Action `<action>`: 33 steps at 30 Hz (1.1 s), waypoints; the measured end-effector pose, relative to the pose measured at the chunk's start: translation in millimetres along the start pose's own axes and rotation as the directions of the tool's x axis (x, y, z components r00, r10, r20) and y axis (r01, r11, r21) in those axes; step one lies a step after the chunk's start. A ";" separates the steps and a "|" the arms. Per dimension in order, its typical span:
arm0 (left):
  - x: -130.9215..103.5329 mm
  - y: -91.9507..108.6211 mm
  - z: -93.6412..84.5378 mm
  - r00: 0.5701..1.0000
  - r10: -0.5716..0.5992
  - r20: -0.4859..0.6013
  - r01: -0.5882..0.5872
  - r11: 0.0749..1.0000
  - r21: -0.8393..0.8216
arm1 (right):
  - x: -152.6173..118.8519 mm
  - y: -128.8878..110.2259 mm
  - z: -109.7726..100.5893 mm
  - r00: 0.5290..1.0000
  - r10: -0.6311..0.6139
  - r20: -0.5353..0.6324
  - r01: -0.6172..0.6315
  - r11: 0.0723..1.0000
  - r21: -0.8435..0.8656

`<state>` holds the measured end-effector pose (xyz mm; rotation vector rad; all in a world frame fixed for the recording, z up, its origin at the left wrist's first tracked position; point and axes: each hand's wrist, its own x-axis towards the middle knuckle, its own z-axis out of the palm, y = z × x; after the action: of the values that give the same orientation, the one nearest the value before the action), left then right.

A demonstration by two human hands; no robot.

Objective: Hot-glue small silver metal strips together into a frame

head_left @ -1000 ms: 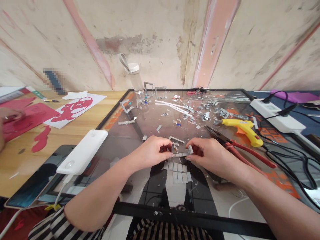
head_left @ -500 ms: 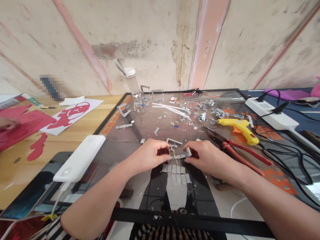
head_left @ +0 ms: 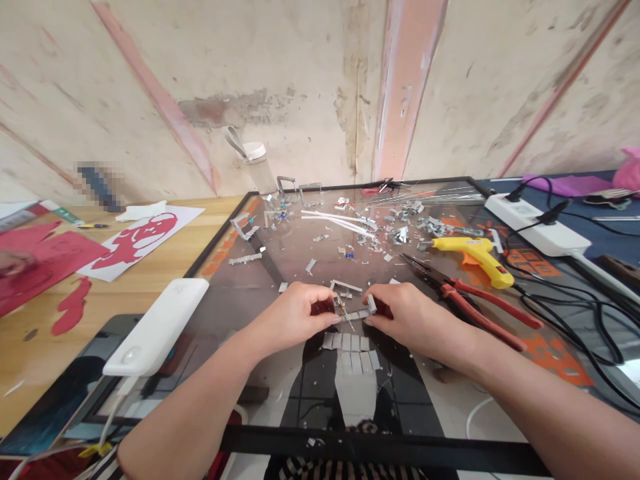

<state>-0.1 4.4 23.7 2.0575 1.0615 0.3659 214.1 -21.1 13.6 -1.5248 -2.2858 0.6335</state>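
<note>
Between my two hands is a small grey segmented strip [head_left: 357,315], bent upward at its right end. My left hand [head_left: 298,312] pinches its left end between thumb and fingers, where a tiny orange-and-white bit and thin wisps show; I cannot make out what they are. My right hand [head_left: 403,311] grips the bent right end with thumb and forefinger. Just below lie rows of grey cut rectangles [head_left: 351,343] above a larger grey piece [head_left: 356,393]. Behind the fingers rests another bent grey strip [head_left: 349,287].
Red-handled pliers [head_left: 480,303], a yellow glue gun [head_left: 473,257] and a white power strip [head_left: 537,223] with black cables lie to the right. White sticks [head_left: 340,221] and silvery scraps are behind. Left are a white power bank [head_left: 157,327], red paper [head_left: 55,263] and another person's hand [head_left: 15,262].
The camera view has shifted slightly. Both hands keep their pinch on the grey strip, with only a slight movement of the strip between them.
</note>
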 end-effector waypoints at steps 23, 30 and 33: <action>-0.1 -3.5 -1.1 0.999 0.032 -0.030 -0.030 0.997 0.067 | -19.4 33.2 -65.9 0.995 0.094 0.014 -0.092 0.993 -0.079; -1.8 -3.8 -1.8 0.999 0.034 0.005 -0.034 0.996 0.087 | -64.3 70.3 -71.4 0.964 0.246 -0.100 -0.265 0.875 -0.404; -2.0 -2.8 -1.5 0.999 0.038 0.000 -0.038 0.996 0.087 | -82.7 82.6 -55.5 0.965 0.233 -0.124 -0.263 0.872 -0.412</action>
<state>-3.7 4.6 22.8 2.1567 1.0576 0.3465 337.5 -60.0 15.7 -2.0289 -2.2942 0.1287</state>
